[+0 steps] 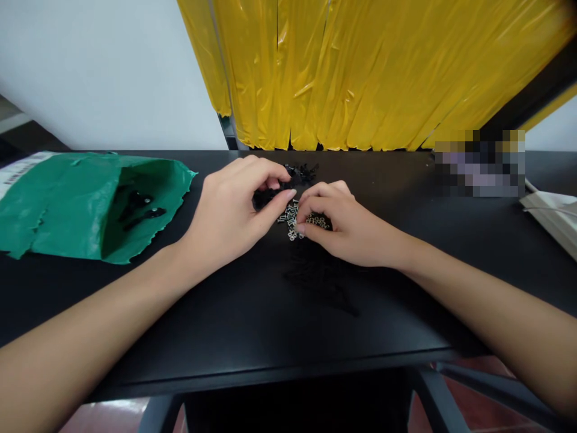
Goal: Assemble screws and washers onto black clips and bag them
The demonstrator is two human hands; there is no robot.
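Note:
Small silver screws (285,218) and nuts (319,221) lie in a loose pile on the black table (252,325). My left hand (241,207) is curled just left of the pile, thumb and fingers closed near small black parts (304,173); what it grips is too small to make out. On the pile's right side, my right hand (336,219) has its thumb and forefinger pinched together over the nuts. Anything between those fingertips is too small to see. More black parts sit behind and beneath the left fingers.
An open green bag (67,207) with black items inside lies at the left. Yellow plastic strips (306,72) hang behind the table. A blurred-out object (480,165) and a whitish box (552,216) are at the right.

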